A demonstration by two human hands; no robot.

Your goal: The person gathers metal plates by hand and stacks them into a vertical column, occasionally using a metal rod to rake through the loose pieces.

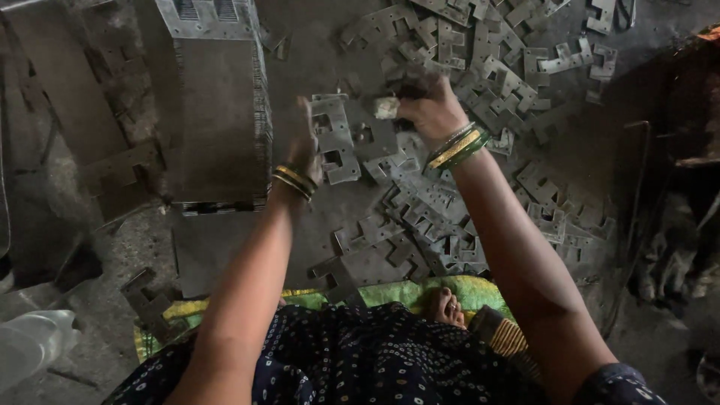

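Now both hands — left hand (306, 154), right hand (422, 101) — grip one metal plate (335, 139); countless others scattered.

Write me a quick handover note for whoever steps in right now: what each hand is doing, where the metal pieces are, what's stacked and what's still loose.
Left hand: raised edge-on beside a flat grey stamped metal plate, touching or nearly touching it; its grip cannot be told.
Right hand: closed around a small pale wad, over the loose pile.
Neat tall stack of grey metal plates: on the floor to the left of the hands.
Scattered heap of notched grey metal stampings: spread ahead and to the right, down towards the green cloth at the knees.
Done: one stack built.
Left: many loose stampings still unsorted.
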